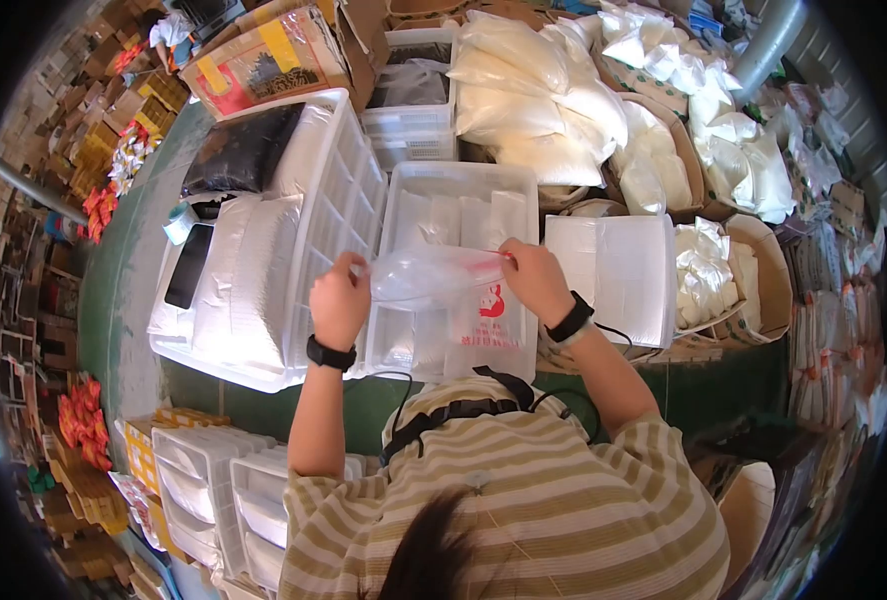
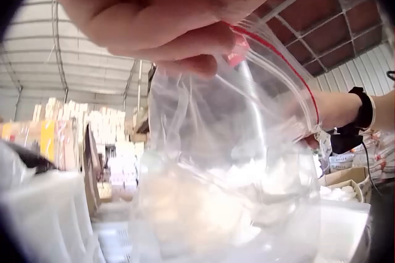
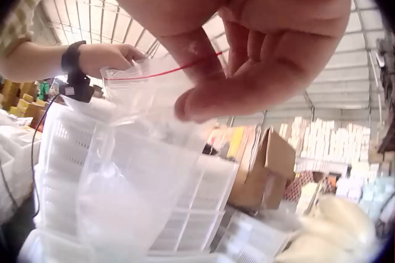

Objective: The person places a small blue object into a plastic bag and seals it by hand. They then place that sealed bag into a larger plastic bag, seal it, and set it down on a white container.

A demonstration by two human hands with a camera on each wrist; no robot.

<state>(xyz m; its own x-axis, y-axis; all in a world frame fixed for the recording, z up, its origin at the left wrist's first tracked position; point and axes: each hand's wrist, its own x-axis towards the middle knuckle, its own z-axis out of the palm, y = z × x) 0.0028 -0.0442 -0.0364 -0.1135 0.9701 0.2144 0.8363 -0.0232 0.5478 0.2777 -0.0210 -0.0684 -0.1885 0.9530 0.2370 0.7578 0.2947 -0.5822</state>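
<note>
Between both hands stretches a clear zip bag (image 1: 418,272) with a red line along its mouth, over a white plastic crate (image 1: 393,200). My left hand (image 1: 340,308) pinches one end of the mouth; in the left wrist view, its curled fingers (image 2: 197,28) overlap the bag's top. At the other end, my right hand (image 1: 537,284) pinches the red-lined edge between thumb and finger, as the right wrist view shows. Clear plastic packets (image 1: 413,335) lie in the crate below. A red printed figure and red lettering (image 1: 491,338) show on clear plastic under the right hand.
Left of the crate stands a larger white crate (image 1: 348,170) with white bags, a dark bag (image 1: 243,150) and a black phone (image 1: 189,266). Right of it is a white padded bundle (image 1: 608,280). Large cream-coloured bags (image 1: 533,95) are heaped behind. More crates (image 1: 203,480) stand at the lower left.
</note>
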